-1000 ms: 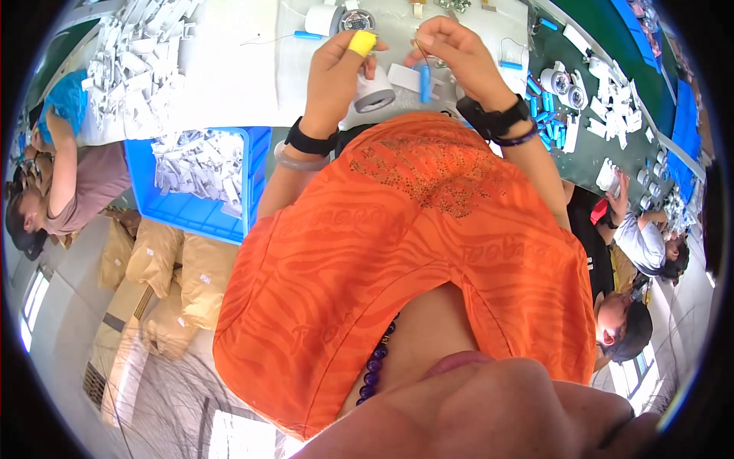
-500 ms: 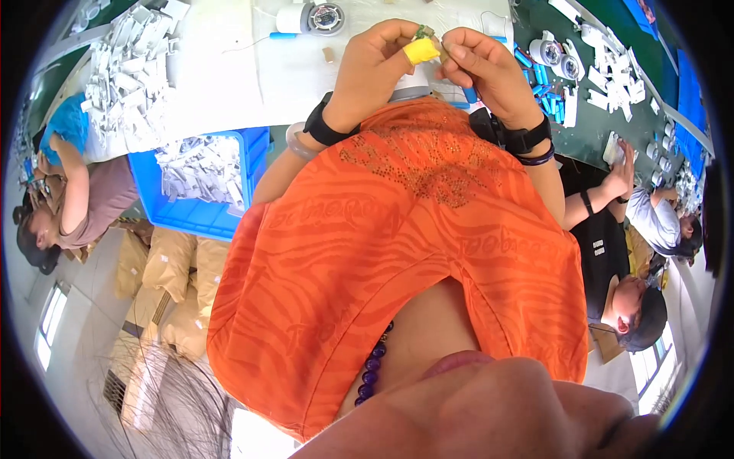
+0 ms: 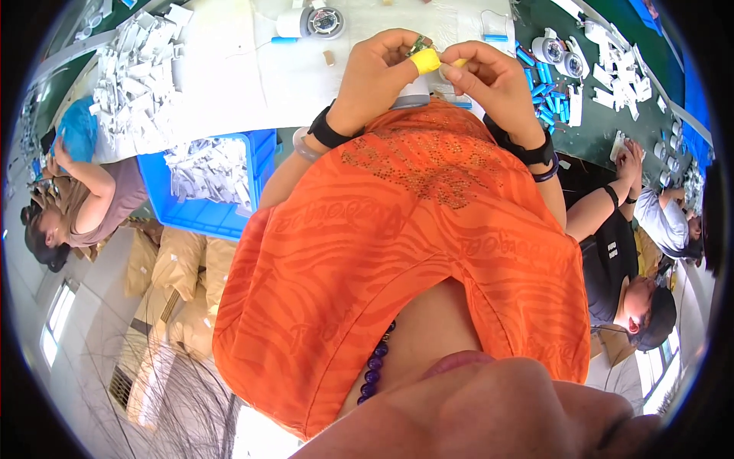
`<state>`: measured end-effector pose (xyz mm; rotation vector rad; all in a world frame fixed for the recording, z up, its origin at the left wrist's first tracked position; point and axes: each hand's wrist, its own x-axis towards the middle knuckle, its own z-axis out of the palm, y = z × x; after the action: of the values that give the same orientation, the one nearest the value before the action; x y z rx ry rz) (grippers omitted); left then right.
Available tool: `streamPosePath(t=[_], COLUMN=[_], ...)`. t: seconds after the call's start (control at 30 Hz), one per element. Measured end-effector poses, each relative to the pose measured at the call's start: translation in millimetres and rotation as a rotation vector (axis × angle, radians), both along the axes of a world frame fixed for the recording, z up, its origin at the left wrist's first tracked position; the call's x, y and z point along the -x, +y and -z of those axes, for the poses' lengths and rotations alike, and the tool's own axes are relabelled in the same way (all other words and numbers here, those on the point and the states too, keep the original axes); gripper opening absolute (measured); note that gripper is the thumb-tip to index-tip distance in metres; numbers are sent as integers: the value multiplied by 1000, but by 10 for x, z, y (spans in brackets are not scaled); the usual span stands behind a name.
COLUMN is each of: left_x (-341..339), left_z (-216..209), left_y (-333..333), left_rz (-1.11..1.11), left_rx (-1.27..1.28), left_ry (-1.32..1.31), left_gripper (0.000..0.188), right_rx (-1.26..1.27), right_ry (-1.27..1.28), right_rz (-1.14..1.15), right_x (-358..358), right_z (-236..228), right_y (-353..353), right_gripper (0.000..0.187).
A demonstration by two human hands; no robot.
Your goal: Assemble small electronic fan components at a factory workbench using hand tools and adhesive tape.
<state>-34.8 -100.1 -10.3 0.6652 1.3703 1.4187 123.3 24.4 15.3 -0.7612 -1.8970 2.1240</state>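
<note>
Above the table's near edge, my left hand [image 3: 372,75] pinches a small green circuit board [image 3: 420,46] with a yellow wrapped piece [image 3: 425,61] against it. My right hand [image 3: 493,83] is closed beside it, thumb and forefinger together at the yellow piece's right end. A bit of yellow also shows between those right fingers; whether it joins the wrapped piece I cannot tell. Below my hands lies a grey-and-white housing [image 3: 413,98], partly hidden by my hand and the orange top. A blue cylinder [image 3: 461,105] peeks out under my right wrist.
A white round unit [image 3: 325,23] and a blue cylinder [image 3: 284,40] lie farther back. White plastic parts [image 3: 138,84] are heaped at left, above a blue bin [image 3: 206,218] of similar pieces. Blue cylinders [image 3: 547,96] cluster at right. Co-workers sit on both sides.
My right hand has shifted slightly, and yellow now shows in its fingers. The yellow piece has turned a little. The blue cylinder below my right hand has dropped lower and is more hidden.
</note>
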Motion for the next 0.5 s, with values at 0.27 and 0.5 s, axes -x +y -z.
streamPosePath(t=[0.27, 0.5], left_x=[-57, -67], left_z=[7, 61], left_y=[33, 28], left_rz=[74, 81], left_rx=[-33, -97], left_ry=[-102, -87], left_gripper=[24, 30], right_rx=[-739, -163], right_ry=[47, -85], right_rz=[-93, 23], right_x=[-45, -53], right_z=[19, 41], right_y=[137, -54], right_gripper=[15, 16])
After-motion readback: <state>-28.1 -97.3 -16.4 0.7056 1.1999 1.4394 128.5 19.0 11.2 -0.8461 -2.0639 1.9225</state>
